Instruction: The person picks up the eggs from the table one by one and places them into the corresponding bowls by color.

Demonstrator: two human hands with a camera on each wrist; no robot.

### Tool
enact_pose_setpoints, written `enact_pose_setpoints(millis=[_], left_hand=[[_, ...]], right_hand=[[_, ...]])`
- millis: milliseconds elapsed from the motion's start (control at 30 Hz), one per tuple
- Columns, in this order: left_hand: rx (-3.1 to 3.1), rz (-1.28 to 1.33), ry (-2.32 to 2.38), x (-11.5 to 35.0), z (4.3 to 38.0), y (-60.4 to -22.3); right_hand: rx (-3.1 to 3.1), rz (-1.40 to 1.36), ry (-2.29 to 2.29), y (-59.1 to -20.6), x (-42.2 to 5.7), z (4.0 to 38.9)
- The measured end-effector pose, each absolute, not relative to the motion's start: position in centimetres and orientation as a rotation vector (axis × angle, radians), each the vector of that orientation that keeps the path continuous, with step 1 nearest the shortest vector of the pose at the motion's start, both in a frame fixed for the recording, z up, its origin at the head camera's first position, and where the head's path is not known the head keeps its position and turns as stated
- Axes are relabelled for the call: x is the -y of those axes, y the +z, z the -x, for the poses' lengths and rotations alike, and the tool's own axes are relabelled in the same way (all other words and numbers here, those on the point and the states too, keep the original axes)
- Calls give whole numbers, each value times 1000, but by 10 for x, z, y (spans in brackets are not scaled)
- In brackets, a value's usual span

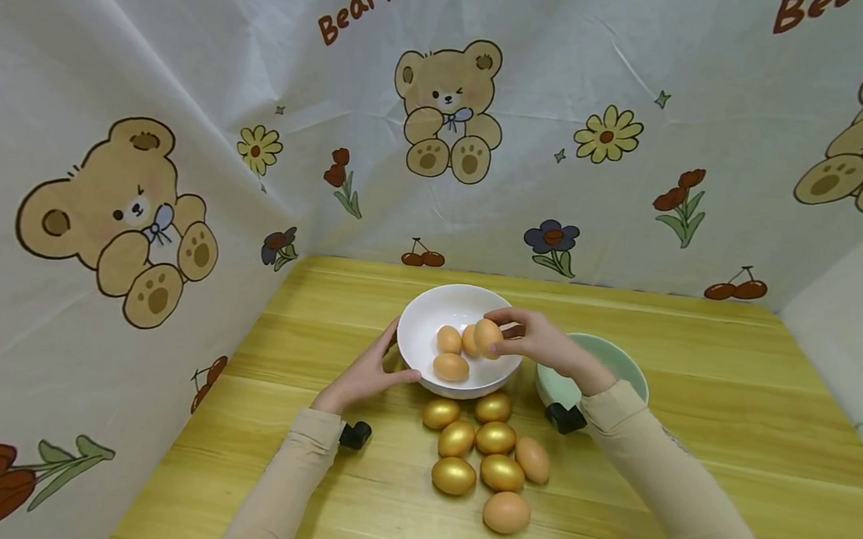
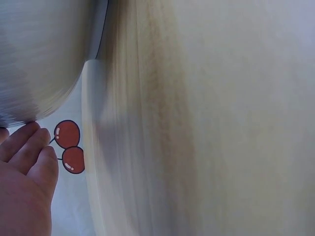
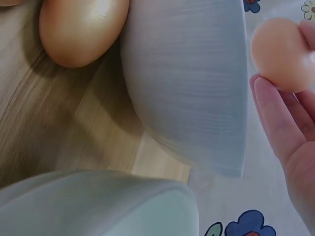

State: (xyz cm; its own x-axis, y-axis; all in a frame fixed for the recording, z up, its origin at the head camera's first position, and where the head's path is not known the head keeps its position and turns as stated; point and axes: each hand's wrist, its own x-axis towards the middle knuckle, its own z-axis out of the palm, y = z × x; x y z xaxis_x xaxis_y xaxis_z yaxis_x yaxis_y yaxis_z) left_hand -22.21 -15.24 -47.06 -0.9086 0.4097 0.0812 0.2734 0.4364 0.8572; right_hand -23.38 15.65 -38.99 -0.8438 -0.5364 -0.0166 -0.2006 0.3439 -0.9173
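A white bowl (image 1: 429, 307) stands near the middle of the table, with three brown eggs (image 1: 450, 368) inside. One of them is partly hidden behind the egg in my right hand. My left hand (image 1: 366, 375) rests against the bowl's left side, its thumb spread along the near wall. In the left wrist view, fairly straight fingers (image 2: 30, 147) touch the bowl's outer wall. My right hand (image 1: 542, 342) pinches another brown egg (image 1: 487, 338) between thumb and fingers above the right part of the bowl. The right wrist view shows this egg (image 3: 281, 54) at the fingertips.
Several golden eggs (image 1: 454, 476) lie on the wooden table (image 1: 714, 423) in front of the bowl. Two brown eggs (image 1: 507, 513) lie beside them at the right and near end. A green bowl (image 1: 613, 356) stands to the right, partly under my right forearm. Bear-print cloth (image 1: 510, 225) hangs behind.
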Motion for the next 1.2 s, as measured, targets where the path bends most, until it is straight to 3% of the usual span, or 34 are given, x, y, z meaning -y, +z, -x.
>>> enact_pose_setpoints(millis=[300,600,900,1200], left_hand=[[-2534,-633,1504,152,222,-471],[-2514,-668,1476,148,208,-444],[-2554,-655,1494,152,224,-473],[-2565,-654,1476,153,226,-477]], right_hand=[[-2356,691,-1367,-397,-146,245],[-2335,722,-1306,-406,-138,255],[-2302,731,-1175,-402,-134,260],[-2285,705,-1087,-403,-131,264]])
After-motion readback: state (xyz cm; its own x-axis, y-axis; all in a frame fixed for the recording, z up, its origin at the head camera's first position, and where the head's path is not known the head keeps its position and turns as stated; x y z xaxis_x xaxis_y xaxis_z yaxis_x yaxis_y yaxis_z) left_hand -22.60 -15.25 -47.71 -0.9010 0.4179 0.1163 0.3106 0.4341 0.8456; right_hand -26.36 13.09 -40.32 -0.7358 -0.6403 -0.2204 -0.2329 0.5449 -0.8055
